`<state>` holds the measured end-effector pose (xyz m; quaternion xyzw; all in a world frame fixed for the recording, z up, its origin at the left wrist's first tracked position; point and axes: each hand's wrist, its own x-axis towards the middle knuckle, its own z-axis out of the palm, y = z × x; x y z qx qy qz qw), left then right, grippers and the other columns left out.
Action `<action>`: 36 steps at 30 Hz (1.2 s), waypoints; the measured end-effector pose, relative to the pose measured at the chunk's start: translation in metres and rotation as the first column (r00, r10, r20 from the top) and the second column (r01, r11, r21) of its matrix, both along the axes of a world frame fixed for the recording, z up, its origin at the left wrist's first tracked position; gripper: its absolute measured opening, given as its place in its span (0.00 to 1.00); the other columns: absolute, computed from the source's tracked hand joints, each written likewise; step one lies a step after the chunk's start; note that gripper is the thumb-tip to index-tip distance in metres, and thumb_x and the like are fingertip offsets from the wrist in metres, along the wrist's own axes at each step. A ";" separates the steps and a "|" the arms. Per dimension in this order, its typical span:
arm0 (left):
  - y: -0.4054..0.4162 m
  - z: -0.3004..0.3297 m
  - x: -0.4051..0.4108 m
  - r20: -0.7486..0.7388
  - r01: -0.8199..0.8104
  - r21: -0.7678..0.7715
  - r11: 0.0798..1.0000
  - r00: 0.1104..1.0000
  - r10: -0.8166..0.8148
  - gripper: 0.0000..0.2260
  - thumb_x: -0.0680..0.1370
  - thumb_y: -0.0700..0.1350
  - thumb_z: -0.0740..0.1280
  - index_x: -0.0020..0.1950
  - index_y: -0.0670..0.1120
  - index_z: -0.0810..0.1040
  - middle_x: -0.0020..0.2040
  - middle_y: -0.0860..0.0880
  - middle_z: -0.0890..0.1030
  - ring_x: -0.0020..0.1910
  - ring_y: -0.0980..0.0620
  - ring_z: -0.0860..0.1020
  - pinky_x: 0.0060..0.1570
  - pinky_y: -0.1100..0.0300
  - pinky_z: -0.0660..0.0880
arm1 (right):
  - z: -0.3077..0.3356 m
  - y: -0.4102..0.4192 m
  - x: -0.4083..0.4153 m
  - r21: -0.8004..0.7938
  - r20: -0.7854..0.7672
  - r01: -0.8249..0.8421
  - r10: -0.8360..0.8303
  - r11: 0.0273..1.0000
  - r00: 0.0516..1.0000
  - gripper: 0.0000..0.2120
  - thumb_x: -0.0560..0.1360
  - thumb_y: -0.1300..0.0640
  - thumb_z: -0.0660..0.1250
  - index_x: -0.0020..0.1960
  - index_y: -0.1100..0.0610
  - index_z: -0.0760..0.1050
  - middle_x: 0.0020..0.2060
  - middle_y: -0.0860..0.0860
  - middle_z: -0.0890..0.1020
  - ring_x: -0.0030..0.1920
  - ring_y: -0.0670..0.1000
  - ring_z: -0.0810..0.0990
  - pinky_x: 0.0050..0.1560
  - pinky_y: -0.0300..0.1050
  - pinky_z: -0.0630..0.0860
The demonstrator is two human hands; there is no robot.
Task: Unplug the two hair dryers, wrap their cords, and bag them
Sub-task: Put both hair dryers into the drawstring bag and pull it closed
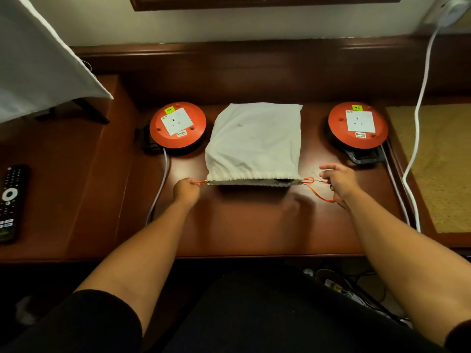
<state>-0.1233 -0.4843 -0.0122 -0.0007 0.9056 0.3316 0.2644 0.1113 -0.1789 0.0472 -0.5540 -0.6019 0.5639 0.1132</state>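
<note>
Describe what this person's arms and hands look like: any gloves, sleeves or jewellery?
Both are bare: no gloves, rings, watch or bracelets show on the left hand or right hand. The forearms are uncovered, with black sleeves ending near the elbows.

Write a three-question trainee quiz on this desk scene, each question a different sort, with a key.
1. True or false: a plug sits in the socket of the left cord reel.
2. Multiple choice: the left hand and right hand hold A) the remote control, B) the orange drawstring at each end of the white bag, C) the white cable.
3. Fill in: the bag lies between two ____ cord reels; the other is the right cord reel.

Key: 1 false; 2 B; 3 red.
</note>
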 end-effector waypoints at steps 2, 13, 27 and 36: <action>-0.004 -0.002 -0.005 0.004 -0.020 0.003 1.000 1.000 0.020 0.07 0.75 0.38 0.64 0.37 0.44 0.76 0.42 0.31 0.81 0.42 0.32 0.79 0.43 0.44 0.77 | 0.001 0.006 0.004 0.093 0.077 -0.061 0.054 0.994 0.996 0.13 0.70 0.71 0.62 0.49 0.59 0.79 0.33 0.53 0.76 0.31 0.48 0.70 0.29 0.35 0.68; -0.012 0.031 -0.005 -0.100 0.030 -0.267 0.963 0.993 -0.059 0.11 0.79 0.37 0.61 0.56 0.33 0.79 0.57 0.34 0.79 0.59 0.35 0.76 0.57 0.51 0.72 | 0.006 0.008 0.023 0.424 0.445 -0.198 -0.013 0.884 0.895 0.12 0.75 0.65 0.59 0.50 0.65 0.81 0.48 0.65 0.81 0.51 0.64 0.77 0.51 0.50 0.74; 0.002 0.020 0.025 -0.259 0.281 -0.498 0.821 0.855 -0.450 0.24 0.73 0.45 0.65 0.69 0.46 0.69 0.71 0.41 0.66 0.72 0.39 0.59 0.67 0.43 0.59 | -0.013 -0.032 -0.010 0.381 0.543 -0.380 0.129 0.843 0.830 0.35 0.67 0.59 0.68 0.72 0.58 0.62 0.72 0.59 0.63 0.72 0.60 0.60 0.71 0.56 0.58; 0.046 0.013 0.047 -0.233 0.520 -0.405 0.752 0.737 -0.635 0.16 0.78 0.49 0.63 0.64 0.44 0.72 0.62 0.41 0.76 0.65 0.40 0.68 0.63 0.48 0.63 | -0.030 -0.068 -0.030 0.427 0.692 -0.737 0.335 0.524 0.639 0.37 0.69 0.64 0.64 0.75 0.57 0.54 0.75 0.54 0.58 0.77 0.57 0.47 0.74 0.60 0.42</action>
